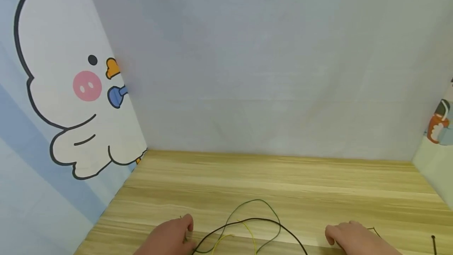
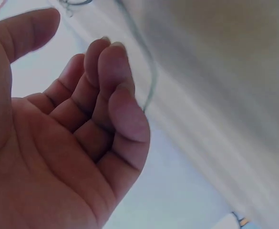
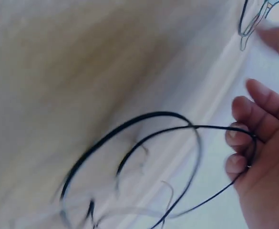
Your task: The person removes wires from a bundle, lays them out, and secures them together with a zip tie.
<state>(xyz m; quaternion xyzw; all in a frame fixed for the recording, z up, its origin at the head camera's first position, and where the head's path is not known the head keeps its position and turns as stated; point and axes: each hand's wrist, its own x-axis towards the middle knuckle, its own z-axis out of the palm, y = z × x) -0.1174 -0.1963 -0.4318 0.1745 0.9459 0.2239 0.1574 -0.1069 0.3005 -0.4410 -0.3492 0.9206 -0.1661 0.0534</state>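
My left hand [image 1: 169,238] is low over the table, left of a cluster of loose wires. In the left wrist view, the left hand's fingers [image 2: 129,117] are loosely curled, the thumb stands apart, and nothing shows in the palm. A green wire [image 1: 259,200] runs close to that hand. Between the hands arch a thicker black cable [image 1: 255,219] and a thin yellow wire [image 1: 252,236]. Over at the right, my right hand [image 1: 358,240] has bent fingers and a separate thumb. A thin dark wire [image 3: 214,127] overlaps its fingers in the right wrist view.
The wood-grain table [image 1: 283,180] reaches back to a plain pale curtain [image 1: 269,70]. A cartoon-printed sheet [image 1: 63,42] borders the left side. At the right edge a short dark cable end [image 1: 433,243] stands up, and a thin brownish wire [image 1: 375,230] pokes out beside the right hand.
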